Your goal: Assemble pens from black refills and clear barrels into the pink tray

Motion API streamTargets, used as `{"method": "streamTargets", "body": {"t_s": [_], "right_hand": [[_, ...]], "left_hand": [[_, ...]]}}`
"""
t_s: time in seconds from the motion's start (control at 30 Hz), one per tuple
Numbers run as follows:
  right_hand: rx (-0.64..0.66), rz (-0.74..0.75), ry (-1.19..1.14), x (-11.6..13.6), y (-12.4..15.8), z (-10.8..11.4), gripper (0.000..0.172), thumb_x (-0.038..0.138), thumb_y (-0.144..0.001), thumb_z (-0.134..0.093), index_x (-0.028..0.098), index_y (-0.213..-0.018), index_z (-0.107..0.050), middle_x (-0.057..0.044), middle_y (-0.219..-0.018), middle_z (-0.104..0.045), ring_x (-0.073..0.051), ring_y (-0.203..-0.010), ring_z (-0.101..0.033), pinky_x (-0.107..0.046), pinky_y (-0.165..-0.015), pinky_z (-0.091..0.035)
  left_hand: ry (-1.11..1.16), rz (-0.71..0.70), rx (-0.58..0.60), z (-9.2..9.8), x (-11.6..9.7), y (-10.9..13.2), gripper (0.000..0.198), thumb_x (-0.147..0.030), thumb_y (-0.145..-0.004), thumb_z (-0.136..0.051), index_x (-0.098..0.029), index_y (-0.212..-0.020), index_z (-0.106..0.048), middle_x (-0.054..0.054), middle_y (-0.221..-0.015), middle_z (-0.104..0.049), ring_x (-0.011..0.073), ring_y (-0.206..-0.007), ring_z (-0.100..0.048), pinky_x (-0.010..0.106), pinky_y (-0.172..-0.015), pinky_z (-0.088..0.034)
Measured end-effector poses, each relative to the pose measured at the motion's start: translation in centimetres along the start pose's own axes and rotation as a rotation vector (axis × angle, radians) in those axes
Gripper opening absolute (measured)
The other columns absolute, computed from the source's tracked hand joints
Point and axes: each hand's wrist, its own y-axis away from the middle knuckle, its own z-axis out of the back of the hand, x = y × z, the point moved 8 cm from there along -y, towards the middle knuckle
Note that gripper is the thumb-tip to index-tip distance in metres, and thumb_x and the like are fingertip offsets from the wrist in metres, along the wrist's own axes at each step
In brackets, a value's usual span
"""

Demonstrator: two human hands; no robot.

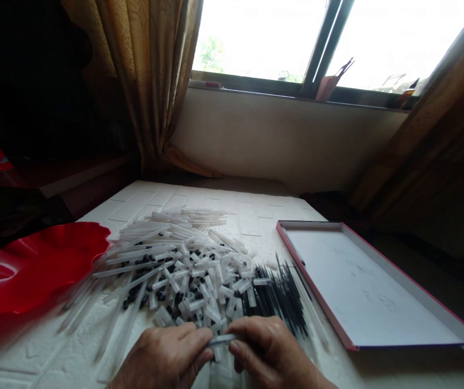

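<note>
We grip a translucent plastic tube (pixel 221 340) between the closed fingers of our left hand (pixel 161 356) and right hand (pixel 272 351), both held at the near edge of the pile of plastic tubes (pixel 183 275). Taking this pile as our reference, thin black refills (pixel 280 297) lie against its right side, a red scalloped plate (pixel 33 270) sits just left of it, and a pink-rimmed white tray (pixel 370 286) stands to its right, just beyond the refills.
</note>
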Motion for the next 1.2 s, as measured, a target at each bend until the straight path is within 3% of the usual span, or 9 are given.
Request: {"method": "streamTargets", "body": {"t_s": [0.3, 0.57, 0.8, 0.93, 1.07, 1.2], "right_hand": [[-0.038, 0.02, 0.056, 0.1, -0.1, 0.1, 0.026, 0.028, -0.089, -0.051, 0.015, -0.081, -0.072, -0.006, -0.06, -0.073, -0.015, -0.053, -0.068, -0.02, -0.053, -0.046], [-0.041, 0.007, 0.076, -0.3, 0.0, -0.2, 0.027, 0.028, -0.089, -0.051, 0.014, -0.083, -0.073, -0.006, -0.06, -0.072, -0.016, -0.054, -0.067, -0.021, -0.055, -0.045], [-0.06, -0.005, -0.001, -0.2, -0.2, 0.0, 0.026, 0.028, -0.089, -0.051, 0.013, -0.081, -0.071, -0.005, -0.059, -0.071, -0.015, -0.053, -0.065, -0.02, -0.054, -0.045], [-0.08, -0.067, -0.048, 0.3, -0.4, 1.1, 0.02, 0.028, -0.086, -0.056, 0.015, -0.087, -0.071, -0.001, -0.061, -0.065, -0.014, -0.056, -0.059, -0.021, -0.055, -0.043], [-0.185, -0.136, -0.146, -0.2, 0.0, 3.2, 0.033, 0.037, -0.088, -0.058, 0.015, -0.111, -0.066, 0.002, -0.065, -0.059, -0.013, -0.057, -0.052, -0.022, -0.055, -0.042], [-0.202, -0.131, -0.12, -0.3, 0.2, 3.3, 0.033, 0.041, -0.093, -0.051, 0.017, -0.073, -0.062, 0.0, -0.059, -0.057, -0.012, -0.054, -0.05, -0.021, -0.053, -0.039]], "left_hand": [[0.018, -0.001, 0.001, -0.3, 0.1, 0.0, 0.044, -0.03, -0.108, -0.023, -0.019, -0.093, -0.063, 0.003, -0.071, -0.073, 0.0188, -0.06, -0.075, 0.023, -0.05, -0.053], [0.034, -0.011, 0.049, -0.5, 0.2, 0.0, 0.026, -0.022, -0.102, -0.041, -0.017, -0.094, -0.065, 0.005, -0.072, -0.073, 0.0203, -0.062, -0.076, 0.023, -0.051, -0.051], [0.131, 0.036, 0.032, -0.4, 0.6, -0.4, 0.022, -0.023, -0.101, -0.048, -0.018, -0.093, -0.068, 0.006, -0.074, -0.075, 0.0194, -0.065, -0.076, 0.02, -0.055, -0.05], [0.331, 0.139, 0.013, -0.4, 1.1, -0.8, 0.023, -0.025, -0.102, -0.046, -0.021, -0.092, -0.067, 0.005, -0.08, -0.076, 0.0172, -0.072, -0.076, 0.017, -0.062, -0.049], [0.589, 0.311, -0.053, -0.9, 2.8, -0.5, 0.03, -0.036, -0.104, -0.04, -0.023, -0.088, -0.062, 0.0, -0.066, -0.07, 0.0137, -0.057, -0.067, 0.017, -0.054, -0.045], [0.921, 0.455, -0.073, -2.2, 4.2, 0.1, 0.036, -0.052, -0.102, -0.041, -0.022, -0.095, -0.061, 0.002, -0.071, -0.075, 0.0145, -0.06, -0.067, 0.018, -0.055, -0.047]]}}
